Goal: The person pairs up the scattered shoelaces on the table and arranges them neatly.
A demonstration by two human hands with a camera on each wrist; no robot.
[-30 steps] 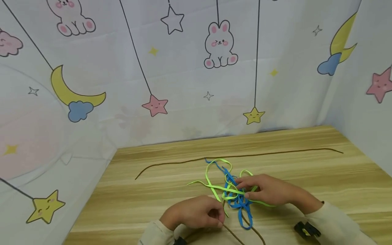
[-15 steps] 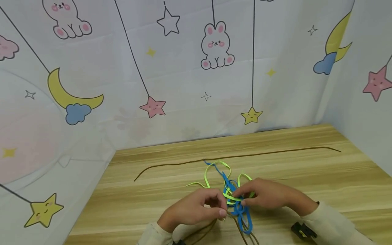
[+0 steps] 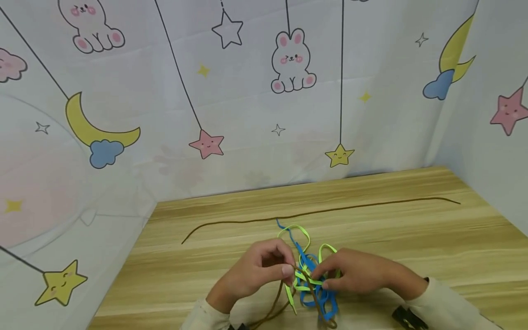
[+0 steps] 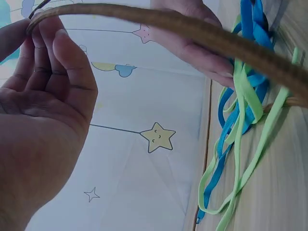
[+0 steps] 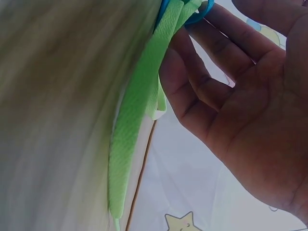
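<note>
left hand (image 3: pixel 257 270): pinching brown cord (image 3: pixel 315 295). right hand (image 3: pixel 359 271): touching tangled blue lace (image 3: pixel 307 260), green lace (image 5: pixel 136 115) on surface (image 3: pixel 165 275); grip unclear.

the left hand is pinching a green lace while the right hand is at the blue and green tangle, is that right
Not quite: the left hand is pinching a brown cord, as the left wrist view shows, while the right hand is at the blue and green tangle.

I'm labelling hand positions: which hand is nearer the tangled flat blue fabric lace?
Right. The right hand is at the right side of the blue lace; the left hand is raised to its left, pinching a thin brown cord.
</note>
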